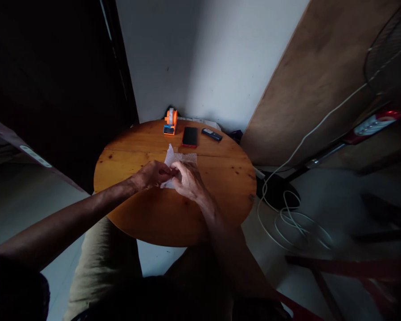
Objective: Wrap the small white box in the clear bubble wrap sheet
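White sheet [182, 158] lies near the middle of the round desk [147, 218], its far-left corner curled up. We judge the handling barely begun, since most of it is still spread flat. Our left hand [152, 174] and right hand [190, 180] meet at its near edge, each grip closed to a pinch on it. A tape dispenser [170, 121], phone [190, 136] and remote [211, 134] sit apart by the far edge. There is open wood on 2 sides of our hands.
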Demonstrator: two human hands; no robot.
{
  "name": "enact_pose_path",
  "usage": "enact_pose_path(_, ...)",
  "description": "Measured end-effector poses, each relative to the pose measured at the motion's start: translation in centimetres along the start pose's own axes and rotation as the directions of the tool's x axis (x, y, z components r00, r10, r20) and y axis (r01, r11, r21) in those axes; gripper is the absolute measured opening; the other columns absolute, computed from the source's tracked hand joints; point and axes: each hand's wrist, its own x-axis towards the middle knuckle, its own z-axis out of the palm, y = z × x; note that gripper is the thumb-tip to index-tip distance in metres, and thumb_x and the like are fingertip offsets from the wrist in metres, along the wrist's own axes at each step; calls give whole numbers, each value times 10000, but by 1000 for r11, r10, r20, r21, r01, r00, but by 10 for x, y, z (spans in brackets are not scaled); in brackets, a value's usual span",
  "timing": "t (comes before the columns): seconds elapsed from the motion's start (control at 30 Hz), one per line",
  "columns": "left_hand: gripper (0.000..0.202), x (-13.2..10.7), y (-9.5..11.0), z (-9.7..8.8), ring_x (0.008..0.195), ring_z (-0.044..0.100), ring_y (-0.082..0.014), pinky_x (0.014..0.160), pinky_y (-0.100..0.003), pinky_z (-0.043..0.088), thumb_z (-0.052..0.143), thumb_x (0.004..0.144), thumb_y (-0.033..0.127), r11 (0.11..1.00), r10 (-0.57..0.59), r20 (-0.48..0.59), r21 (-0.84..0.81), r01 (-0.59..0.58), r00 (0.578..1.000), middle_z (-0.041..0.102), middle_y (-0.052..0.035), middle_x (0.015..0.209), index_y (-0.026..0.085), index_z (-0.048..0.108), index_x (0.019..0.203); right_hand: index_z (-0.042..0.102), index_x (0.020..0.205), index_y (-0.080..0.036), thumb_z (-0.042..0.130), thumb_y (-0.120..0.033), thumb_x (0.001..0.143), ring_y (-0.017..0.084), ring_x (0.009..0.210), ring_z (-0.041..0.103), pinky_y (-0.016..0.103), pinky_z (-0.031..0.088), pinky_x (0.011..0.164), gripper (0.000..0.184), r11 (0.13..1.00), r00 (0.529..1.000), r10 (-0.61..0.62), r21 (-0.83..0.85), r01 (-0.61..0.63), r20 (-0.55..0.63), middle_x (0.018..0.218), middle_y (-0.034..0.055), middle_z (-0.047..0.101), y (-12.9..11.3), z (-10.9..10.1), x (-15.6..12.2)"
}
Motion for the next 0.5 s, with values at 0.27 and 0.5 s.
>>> enact_pose_path(0.27,207,-2,-25,25,977,635,-231,917,-369,503,529,893,213,751,596,-223,494,-438,771,695,-128,1048,158,729,900,616,922,-206,502,-111,749,216,865,635,357,433,886,228,988,971,145,-32,-154,-191,871,42,706,15,0,1)
enact_pose_path(0.5,314,4,-43,38,1104,640,-237,998,-400,517,493,904,160,744,636,-220,431,-511,740,687,-147,1190,135,675,1159,614,877,-229,503,-224,785,213,882,647,333,491,807,144,946,913,318,147,-288,-257,923,45,710,30,-7,2)
